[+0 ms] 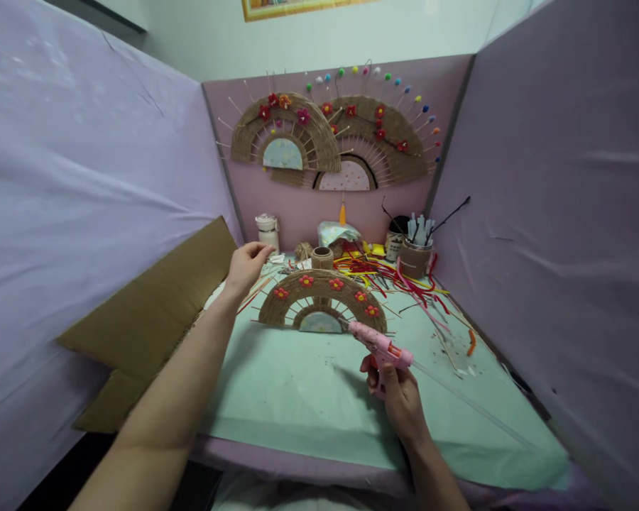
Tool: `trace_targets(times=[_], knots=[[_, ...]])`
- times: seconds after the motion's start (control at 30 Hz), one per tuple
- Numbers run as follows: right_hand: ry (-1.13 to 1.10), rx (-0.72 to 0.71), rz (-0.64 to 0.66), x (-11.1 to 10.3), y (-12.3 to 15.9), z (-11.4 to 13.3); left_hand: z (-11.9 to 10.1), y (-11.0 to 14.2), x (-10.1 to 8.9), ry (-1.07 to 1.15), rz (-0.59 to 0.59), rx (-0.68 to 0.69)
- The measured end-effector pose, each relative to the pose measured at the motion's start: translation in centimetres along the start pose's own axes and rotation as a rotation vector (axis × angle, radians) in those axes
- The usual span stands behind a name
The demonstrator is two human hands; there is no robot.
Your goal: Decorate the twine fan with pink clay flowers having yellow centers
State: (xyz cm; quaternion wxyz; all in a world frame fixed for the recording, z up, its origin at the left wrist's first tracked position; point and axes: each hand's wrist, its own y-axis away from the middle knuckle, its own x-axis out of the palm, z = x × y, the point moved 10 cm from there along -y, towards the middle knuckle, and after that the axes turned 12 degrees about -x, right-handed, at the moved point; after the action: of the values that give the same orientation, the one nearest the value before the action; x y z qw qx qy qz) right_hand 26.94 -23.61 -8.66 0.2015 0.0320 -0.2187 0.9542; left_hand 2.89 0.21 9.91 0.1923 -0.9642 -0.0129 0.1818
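Observation:
My right hand point(402, 401) is wrapped round the handle of a pink hot glue gun point(383, 344). A clear glue stick point(471, 401) trails from its back end, and the nozzle points left at the base of a twine-wrapped half-round fan point(277, 305). That fan stands on the table, with red flowers on its band, thin sticks as ribs and a pale blue half-circle point(320, 323) at the bottom centre. Beyond the fan's left side my left hand point(249, 266) is raised, fingertips pinched together. Whatever may be between those fingertips is too small to make out.
Behind the fan lie a twine roll point(322, 257), a white jar point(268, 233) and red and yellow pipe cleaners point(373, 270). A tin of glue sticks point(418, 255) stands back right. Folded cardboard point(160, 319) leans left. Two finished fans point(287, 131) hang on the back panel.

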Motion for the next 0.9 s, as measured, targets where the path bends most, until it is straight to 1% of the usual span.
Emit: trace_targets(times=[0.07,0.17,0.23,0.33,0.4,0.5,0.9], knots=[[0.015,-0.002,0.006,0.0,0.0,0.0,0.0,2.0,-0.8,0.004,-0.156,0.059],[0.035,-0.007,0.018,0.0,0.0,0.2,0.1,5.4,-0.4,-0.095,-0.313,0.147],[0.039,-0.007,0.014,0.1,0.0,0.4,-0.2,7.4,0.4,-0.148,-0.359,0.254],[0.044,0.005,0.009,0.2,0.0,0.5,-0.6,9.1,1.9,-0.231,-0.357,0.397],[0.049,0.015,0.006,0.2,0.0,0.4,-0.8,9.4,2.4,-0.296,-0.361,0.441],[0.054,0.013,0.005,0.1,0.0,0.4,-0.9,9.2,2.6,-0.341,-0.370,0.464],[0.060,-0.021,0.010,0.2,0.0,0.7,0.0,8.5,3.2,-0.372,-0.342,0.462]])
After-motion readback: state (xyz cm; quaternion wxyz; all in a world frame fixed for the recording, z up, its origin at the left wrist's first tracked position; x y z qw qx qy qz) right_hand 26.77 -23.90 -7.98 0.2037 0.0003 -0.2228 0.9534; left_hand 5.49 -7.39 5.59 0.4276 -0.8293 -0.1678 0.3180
